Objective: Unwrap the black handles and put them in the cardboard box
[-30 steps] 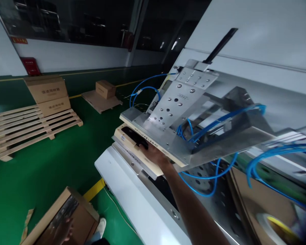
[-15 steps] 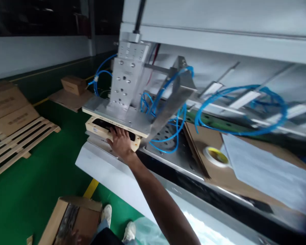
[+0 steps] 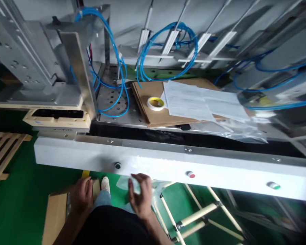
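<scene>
Below the white machine rail (image 3: 168, 163), the left hand (image 3: 82, 197) grips a cardboard box (image 3: 56, 214); the right hand (image 3: 140, 194) hangs with fingers spread beside a plastic bag (image 3: 155, 187).

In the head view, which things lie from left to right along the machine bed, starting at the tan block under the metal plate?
Tan block → perforated steel plate → tape roll → white papers → clear plastic bag.

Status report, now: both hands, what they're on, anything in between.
Left hand gripping the cardboard box rim. Right hand open, low, by clear plastic bag. White machine rail sits above both hands.
</scene>
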`<state>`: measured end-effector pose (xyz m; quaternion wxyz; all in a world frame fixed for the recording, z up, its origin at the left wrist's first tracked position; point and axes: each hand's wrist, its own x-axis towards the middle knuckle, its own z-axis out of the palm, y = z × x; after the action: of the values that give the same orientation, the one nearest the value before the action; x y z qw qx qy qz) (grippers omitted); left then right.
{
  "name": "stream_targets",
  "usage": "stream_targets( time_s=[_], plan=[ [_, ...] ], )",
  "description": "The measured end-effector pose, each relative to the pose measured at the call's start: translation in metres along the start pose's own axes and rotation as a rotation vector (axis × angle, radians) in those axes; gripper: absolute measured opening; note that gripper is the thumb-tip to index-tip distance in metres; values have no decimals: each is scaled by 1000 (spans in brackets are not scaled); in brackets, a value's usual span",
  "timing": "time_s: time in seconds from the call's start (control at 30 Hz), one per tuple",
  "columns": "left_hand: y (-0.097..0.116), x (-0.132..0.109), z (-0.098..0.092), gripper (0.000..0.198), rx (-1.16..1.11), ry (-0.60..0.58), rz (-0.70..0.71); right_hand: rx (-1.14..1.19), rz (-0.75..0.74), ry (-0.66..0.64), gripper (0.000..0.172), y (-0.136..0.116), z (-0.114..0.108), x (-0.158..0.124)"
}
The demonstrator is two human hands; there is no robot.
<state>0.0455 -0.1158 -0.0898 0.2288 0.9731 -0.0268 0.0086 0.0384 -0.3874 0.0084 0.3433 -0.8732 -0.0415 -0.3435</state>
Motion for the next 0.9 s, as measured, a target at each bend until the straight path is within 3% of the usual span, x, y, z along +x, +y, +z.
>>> stream_targets(
  time_s=[0.1, 0.17, 0.23, 0.33, 0.47, 0.6, 0.9],
  plan=[
    [41, 3, 18, 36, 2, 244, 244, -281, 273, 267, 16, 70, -52, -13],
    [68, 4, 27, 40, 78, 345, 347, -385, 454, 373, 30, 120, -89, -22],
    [86, 0, 35, 56, 152, 416, 329, -446, 601, 441, 45, 169, -129, -31],
    [95, -7, 41, 71, 203, 491, 297, -504, 741, 500, 64, 236, -188, -39],
    [93, -9, 42, 67, 217, 518, 304, -517, 801, 547, 74, 303, -242, -37],
    [98, -8, 41, 59, 221, 516, 232, -527, 827, 592, 64, 333, -259, -31],
    [124, -1, 41, 45, 380, 553, 101, -620, 801, 681, 54, 375, -256, -29]
  ],
)
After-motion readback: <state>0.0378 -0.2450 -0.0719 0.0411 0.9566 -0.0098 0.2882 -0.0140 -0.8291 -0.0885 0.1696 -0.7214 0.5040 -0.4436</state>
